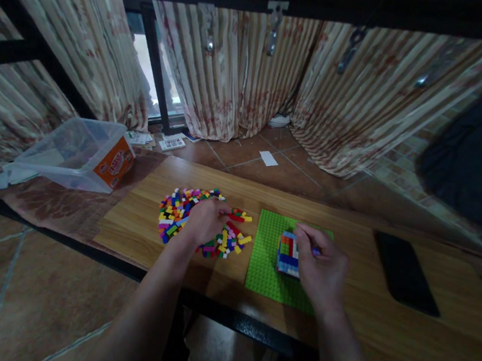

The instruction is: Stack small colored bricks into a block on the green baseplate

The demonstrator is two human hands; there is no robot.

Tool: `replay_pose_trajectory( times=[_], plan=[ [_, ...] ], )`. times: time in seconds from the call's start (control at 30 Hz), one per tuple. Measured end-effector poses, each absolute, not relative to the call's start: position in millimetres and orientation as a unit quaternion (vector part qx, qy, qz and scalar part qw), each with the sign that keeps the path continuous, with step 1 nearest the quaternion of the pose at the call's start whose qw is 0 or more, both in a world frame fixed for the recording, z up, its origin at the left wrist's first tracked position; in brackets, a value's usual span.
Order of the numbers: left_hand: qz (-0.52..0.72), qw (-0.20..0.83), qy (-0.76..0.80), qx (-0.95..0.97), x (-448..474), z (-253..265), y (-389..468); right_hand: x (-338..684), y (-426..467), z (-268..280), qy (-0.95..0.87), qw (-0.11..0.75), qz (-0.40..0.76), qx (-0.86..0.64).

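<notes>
My left hand [207, 221] reaches into a pile of small colourful toy bricks [177, 210], its fingers bent and drawn together among them. Whatever lies between those fingertips is too small to make out. On a green studded baseplate [265, 255] stands a low block built of bricks [287, 256], with red, blue, white and orange pieces on top. My right hand [319, 260] is closed over the right side of this block and hides part of it. A small purple-blue brick [316, 251] shows at its curled fingers.
A black phone-like slab [406, 272] lies on the wooden tabletop [358, 304], right of the baseplate. To the left stands a clear plastic bin [79, 152] with an orange label. Striped curtains [236, 84] hang behind, and a dark metal bar [247, 325] runs along the near edge.
</notes>
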State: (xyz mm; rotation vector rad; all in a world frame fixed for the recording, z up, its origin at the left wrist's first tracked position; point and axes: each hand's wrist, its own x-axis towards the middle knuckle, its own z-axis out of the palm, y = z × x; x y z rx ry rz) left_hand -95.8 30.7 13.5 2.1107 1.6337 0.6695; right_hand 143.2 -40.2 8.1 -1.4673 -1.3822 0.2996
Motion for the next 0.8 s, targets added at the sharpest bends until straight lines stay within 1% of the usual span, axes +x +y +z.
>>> replay_pose_trajectory(
  times=[0.07,0.17,0.27,0.4,0.5,0.6,0.7,0.8],
  plan=[
    [0.278,0.249,0.558,0.741,-99,19,30,145,-40,9,-0.572,0.534,0.123,-0.61],
    [0.316,0.367,0.498,0.72,-98,28,27,146,-41,13,-0.585,0.538,0.136,-0.592],
    [0.313,0.465,0.452,0.694,-85,34,22,144,-44,17,-0.633,0.519,0.157,-0.553],
    [0.299,0.565,0.419,0.645,-59,30,16,140,-47,18,-0.686,0.487,0.175,-0.512],
    [0.301,0.598,0.409,0.62,-42,26,12,142,-47,16,-0.695,0.479,0.178,-0.505],
    [0.302,0.609,0.411,0.608,-31,25,10,148,-47,17,-0.693,0.471,0.184,-0.514],
    [0.313,0.607,0.412,0.603,-23,23,10,160,-46,18,-0.685,0.455,0.185,-0.538],
    [0.331,0.583,0.425,0.608,-17,17,12,176,-43,14,-0.665,0.456,0.172,-0.565]
  ],
)
